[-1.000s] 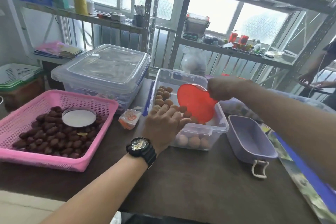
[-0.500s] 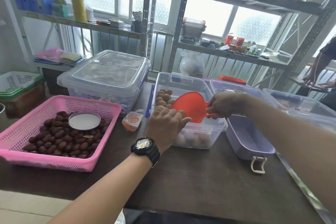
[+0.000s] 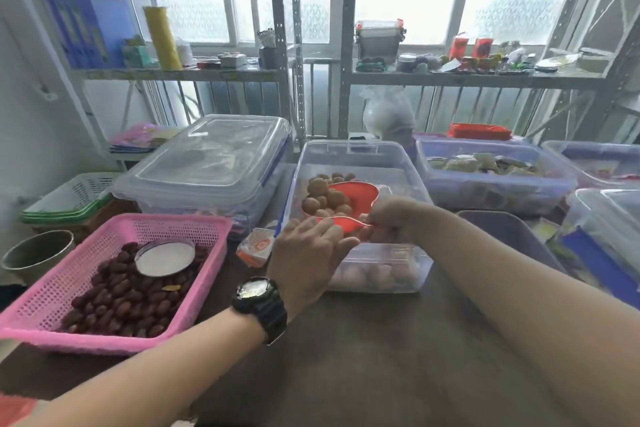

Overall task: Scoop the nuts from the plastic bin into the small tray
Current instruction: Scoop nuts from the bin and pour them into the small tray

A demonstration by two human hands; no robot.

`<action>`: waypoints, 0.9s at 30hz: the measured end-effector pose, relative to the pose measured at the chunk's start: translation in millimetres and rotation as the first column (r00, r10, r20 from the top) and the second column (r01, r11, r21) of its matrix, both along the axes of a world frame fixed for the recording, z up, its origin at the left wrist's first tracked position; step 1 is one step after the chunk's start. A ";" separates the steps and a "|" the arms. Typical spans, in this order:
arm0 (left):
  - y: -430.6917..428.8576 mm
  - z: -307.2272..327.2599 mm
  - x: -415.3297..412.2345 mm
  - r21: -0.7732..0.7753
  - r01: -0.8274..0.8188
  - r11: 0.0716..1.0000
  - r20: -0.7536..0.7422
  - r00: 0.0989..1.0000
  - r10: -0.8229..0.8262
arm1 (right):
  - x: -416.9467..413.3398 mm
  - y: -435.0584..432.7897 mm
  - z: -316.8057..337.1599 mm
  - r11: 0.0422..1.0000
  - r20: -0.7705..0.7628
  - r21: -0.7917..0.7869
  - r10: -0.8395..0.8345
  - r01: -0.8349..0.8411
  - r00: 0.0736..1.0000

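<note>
A clear plastic bin (image 3: 360, 156) stands in the middle of the dark table with brown nuts (image 3: 322, 196) heaped at its left side. My right hand (image 3: 391, 220) grips the handle of a red heart-shaped scoop (image 3: 356, 196), which lies low inside the bin with several nuts on it. My left hand (image 3: 304, 253), with a black watch on the wrist, rests on the bin's near left rim, fingers bent over the edge. The small purple tray (image 3: 512, 229) sits to the right of the bin, mostly hidden behind my right forearm.
A pink basket (image 3: 45, 305) of dark red dates with a round white lid stands at the left. A lidded clear box (image 3: 207, 163) sits behind it. More bins (image 3: 485, 177) line the right. A small orange packet (image 3: 256, 248) lies beside the nut bin. Metal shelves stand behind.
The red scoop has gone from upright above the bin down into the nuts and now carries several. My right hand came lower and nearer. My left hand stays at the rim.
</note>
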State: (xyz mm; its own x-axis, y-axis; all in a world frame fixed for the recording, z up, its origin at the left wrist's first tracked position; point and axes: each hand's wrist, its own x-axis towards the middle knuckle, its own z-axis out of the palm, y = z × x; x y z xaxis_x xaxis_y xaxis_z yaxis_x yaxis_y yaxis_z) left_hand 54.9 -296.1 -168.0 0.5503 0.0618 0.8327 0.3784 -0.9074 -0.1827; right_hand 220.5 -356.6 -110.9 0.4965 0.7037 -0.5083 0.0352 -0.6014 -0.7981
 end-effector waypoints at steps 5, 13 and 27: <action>-0.2 1.3 -1.2 -0.015 -0.017 1.000 -0.052 0.999 0.016 | 4.5 -8.4 7.6 0.998 -0.273 0.063 -0.011 0.029 0.962; -0.7 1.7 -2.3 -0.061 -0.001 0.998 -0.076 0.997 -0.004 | 17.8 -39.6 35.1 0.972 -0.372 0.213 -0.013 0.099 0.928; -82.4 -15.7 -7.7 -0.172 0.327 0.929 -0.048 0.939 -0.339 | 30.8 -69.9 84.3 0.936 -0.299 0.336 0.001 0.104 0.954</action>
State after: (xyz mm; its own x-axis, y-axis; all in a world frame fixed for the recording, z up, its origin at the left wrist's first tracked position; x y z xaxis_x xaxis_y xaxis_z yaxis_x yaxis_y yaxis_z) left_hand 47.3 -378.5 -183.7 0.6231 -0.0074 0.7821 0.0402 -0.9983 -0.0415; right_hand 251.3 -426.4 -26.6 0.4049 0.8381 -0.3655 -0.2525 -0.2818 -0.9257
